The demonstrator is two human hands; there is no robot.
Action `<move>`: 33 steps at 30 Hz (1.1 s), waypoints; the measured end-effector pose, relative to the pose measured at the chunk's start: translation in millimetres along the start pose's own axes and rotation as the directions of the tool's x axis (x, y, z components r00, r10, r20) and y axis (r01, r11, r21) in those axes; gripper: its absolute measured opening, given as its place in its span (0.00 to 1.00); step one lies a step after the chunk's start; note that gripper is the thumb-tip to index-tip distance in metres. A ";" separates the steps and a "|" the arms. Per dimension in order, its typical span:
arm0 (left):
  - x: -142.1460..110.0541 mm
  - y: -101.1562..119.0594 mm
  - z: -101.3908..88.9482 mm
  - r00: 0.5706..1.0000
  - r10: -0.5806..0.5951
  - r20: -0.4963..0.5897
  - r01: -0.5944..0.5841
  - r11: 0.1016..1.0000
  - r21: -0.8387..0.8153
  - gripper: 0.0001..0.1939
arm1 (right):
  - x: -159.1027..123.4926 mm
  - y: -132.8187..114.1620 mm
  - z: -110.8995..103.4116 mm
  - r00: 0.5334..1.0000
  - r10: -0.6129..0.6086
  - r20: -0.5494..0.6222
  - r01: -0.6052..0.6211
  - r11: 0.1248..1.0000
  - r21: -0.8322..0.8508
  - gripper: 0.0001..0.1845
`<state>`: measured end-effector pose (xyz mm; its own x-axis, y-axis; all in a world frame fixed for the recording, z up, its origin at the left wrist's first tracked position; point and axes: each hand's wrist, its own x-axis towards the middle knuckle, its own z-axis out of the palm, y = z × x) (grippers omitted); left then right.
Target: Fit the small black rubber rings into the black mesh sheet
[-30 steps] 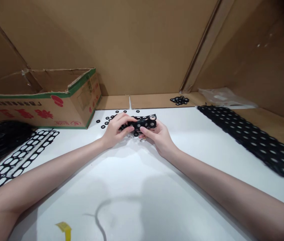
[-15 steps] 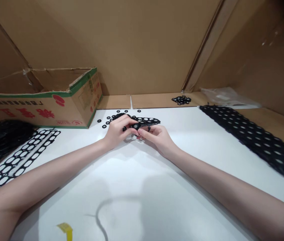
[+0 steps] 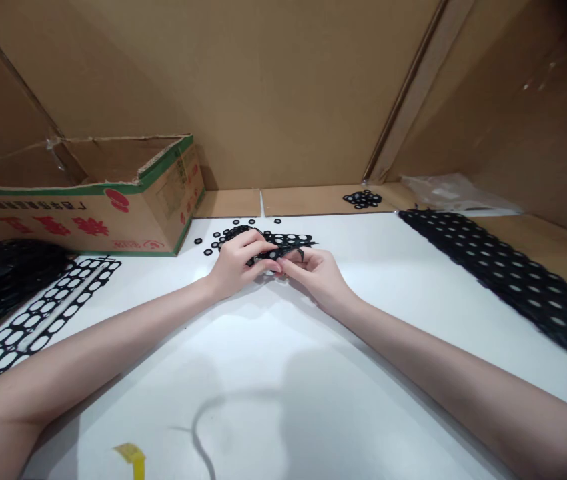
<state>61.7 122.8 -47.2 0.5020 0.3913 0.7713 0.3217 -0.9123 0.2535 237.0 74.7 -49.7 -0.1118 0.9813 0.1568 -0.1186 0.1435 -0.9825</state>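
Hands meet at the far middle of the white table (image 3: 273,373) in the head view: the left hand (image 3: 236,263) and the right hand (image 3: 316,273) both have their grip closed on a black perforated strip (image 3: 283,245), fingertips touching just above the table. Loose black rings (image 3: 218,237) lie scattered just behind the left hand. A cardboard box (image 3: 113,193) stands to the left, with punched-out black strips (image 3: 38,313) in front of it. A long perforated black sheet (image 3: 503,273) lies well apart on the right, and a small ring pile (image 3: 362,198) sits on cardboard behind.
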 end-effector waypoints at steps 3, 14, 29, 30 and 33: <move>0.6 3.6 -0.9 0.997 -0.059 0.042 0.060 0.997 -0.040 0.11 | -0.1 1.1 0.8 1.000 -0.010 -0.009 0.010 0.999 -0.039 0.16; 6.8 8.0 -3.9 0.963 -0.252 0.093 0.265 0.945 -0.189 0.10 | 0.8 5.4 0.7 1.000 -0.025 -0.008 0.024 0.991 -0.128 0.11; 8.5 7.2 -4.1 0.960 -0.209 0.187 0.231 0.967 -0.108 0.15 | 0.3 1.2 1.4 0.999 0.037 -0.038 -0.040 0.997 -0.065 0.11; 8.7 6.7 -4.0 0.957 -0.219 0.190 0.244 0.962 -0.124 0.15 | 0.5 1.0 1.4 0.998 0.045 -0.044 -0.048 0.997 -0.065 0.11; 8.0 2.9 -2.7 0.948 -0.284 0.144 0.308 0.934 -0.180 0.15 | 1.5 1.9 1.4 0.998 0.039 -0.056 -0.042 0.997 -0.061 0.11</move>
<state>64.5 122.9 -38.7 0.5002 0.6477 0.5747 0.3101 -0.7537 0.5795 235.2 76.3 -51.2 -0.0605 0.9918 0.1124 -0.0534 0.1093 -0.9926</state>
